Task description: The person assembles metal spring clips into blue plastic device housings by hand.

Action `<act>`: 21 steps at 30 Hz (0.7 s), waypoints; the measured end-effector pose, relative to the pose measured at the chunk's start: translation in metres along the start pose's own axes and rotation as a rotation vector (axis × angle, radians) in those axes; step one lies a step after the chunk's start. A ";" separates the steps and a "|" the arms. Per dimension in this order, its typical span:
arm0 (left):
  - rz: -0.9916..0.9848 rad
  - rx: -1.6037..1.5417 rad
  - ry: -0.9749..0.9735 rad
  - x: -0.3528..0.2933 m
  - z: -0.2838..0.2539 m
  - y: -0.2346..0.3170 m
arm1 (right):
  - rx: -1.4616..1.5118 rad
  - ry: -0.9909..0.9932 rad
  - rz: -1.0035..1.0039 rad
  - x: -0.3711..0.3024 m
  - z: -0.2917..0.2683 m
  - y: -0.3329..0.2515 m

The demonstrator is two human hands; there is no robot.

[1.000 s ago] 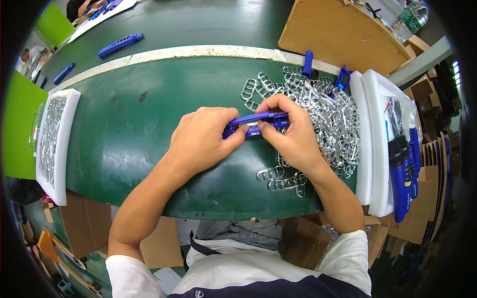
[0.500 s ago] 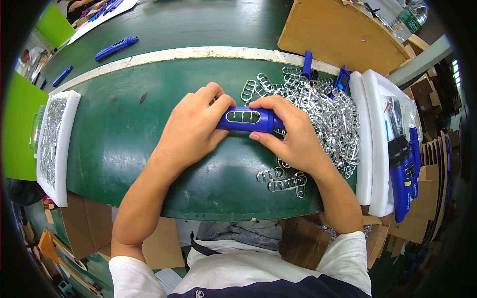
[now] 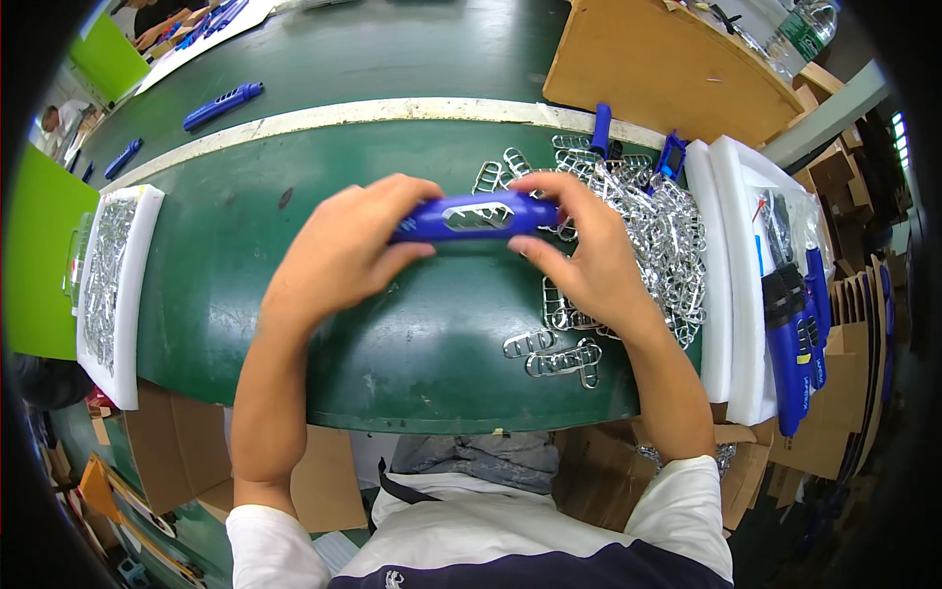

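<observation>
A blue tube-shaped plastic housing (image 3: pixel 464 218) is held level above the green bench, slightly smeared by motion. Its oblong window, edged in shiny metal, faces up. My left hand (image 3: pixel 348 240) is closed around the left end, thumb below and fingers above. My right hand (image 3: pixel 589 245) curls about the other end, fingers along the top edge and thumb beneath. Beside and beyond my right hand spreads a heap of chrome oblong frames (image 3: pixel 662 250), each with crossbars. Several loose chrome frames (image 3: pixel 562 359) lie nearer the bench's front edge.
A white foam tray (image 3: pixel 147 265) of metal pieces stands at the left edge. White foam slabs (image 3: pixel 731 275) border the heap on the right, with blue tools (image 3: pixel 788 363) beyond. Blue housings (image 3: pixel 224 106) lie past the white strip (image 3: pixel 392 111). A wooden box (image 3: pixel 667 64) stands far right.
The blue housing has shifted left and slightly away from me. My left hand has slid toward its left end, baring more of the tube; my right thumb and fingers still flank the right end.
</observation>
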State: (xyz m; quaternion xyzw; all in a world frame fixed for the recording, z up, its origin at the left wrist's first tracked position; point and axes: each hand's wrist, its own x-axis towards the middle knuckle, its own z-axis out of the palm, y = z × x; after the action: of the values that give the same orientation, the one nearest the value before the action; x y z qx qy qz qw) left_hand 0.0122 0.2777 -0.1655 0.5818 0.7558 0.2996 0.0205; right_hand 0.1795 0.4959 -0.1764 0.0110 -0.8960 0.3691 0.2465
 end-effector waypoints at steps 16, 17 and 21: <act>-0.523 0.426 0.087 0.142 -0.003 -0.220 | -0.332 -0.340 -0.035 -0.005 -0.015 0.001; -0.530 0.384 0.052 0.142 -0.001 -0.220 | -0.319 -0.311 0.008 -0.008 -0.016 0.000; -0.360 0.367 0.209 0.090 -0.028 -0.220 | -0.302 -0.265 0.016 -0.006 -0.008 0.001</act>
State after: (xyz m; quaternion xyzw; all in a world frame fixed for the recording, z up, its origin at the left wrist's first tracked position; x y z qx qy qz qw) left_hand -0.2186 0.3147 -0.2189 0.3981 0.8867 0.2074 -0.1105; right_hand 0.1882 0.5011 -0.1751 0.0154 -0.9659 0.2277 0.1224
